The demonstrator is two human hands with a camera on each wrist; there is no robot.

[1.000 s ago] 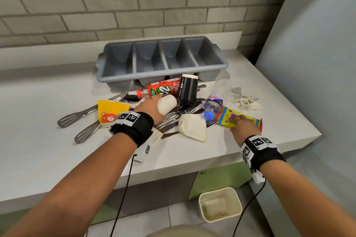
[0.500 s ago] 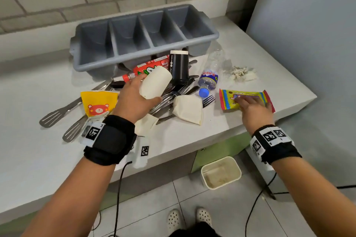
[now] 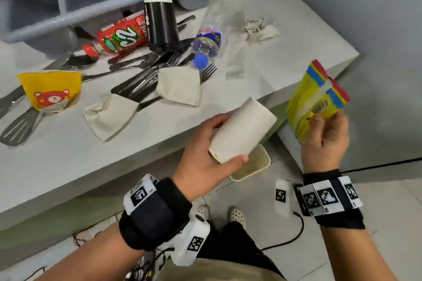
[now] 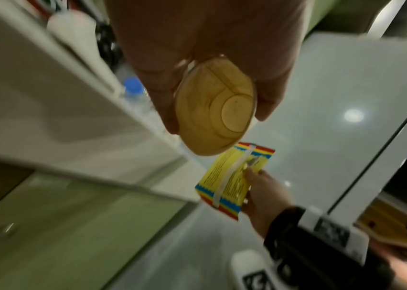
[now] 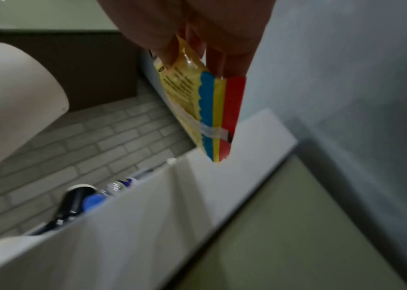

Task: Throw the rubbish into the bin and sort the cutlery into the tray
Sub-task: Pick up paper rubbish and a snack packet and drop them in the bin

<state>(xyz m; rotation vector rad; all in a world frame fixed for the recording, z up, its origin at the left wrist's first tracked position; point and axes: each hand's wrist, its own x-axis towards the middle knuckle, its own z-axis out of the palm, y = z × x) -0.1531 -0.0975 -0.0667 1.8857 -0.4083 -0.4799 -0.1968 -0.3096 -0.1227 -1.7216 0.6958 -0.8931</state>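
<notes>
Seen from the head camera, the left hand (image 3: 206,155) grips a white paper cup (image 3: 242,131) off the counter's (image 3: 68,157) front edge, above the cream bin (image 3: 262,162) on the floor, while the right hand (image 3: 324,143) pinches a yellow snack wrapper (image 3: 312,100) off the front right corner; forks (image 3: 148,77) lie mid-counter before the grey cutlery tray (image 3: 109,2). The left wrist camera shows fingers (image 4: 162,82) curled round the cup's base, the wrapper beyond. The right wrist camera shows fingertips (image 5: 227,62) clamped on the wrapper's top.
</notes>
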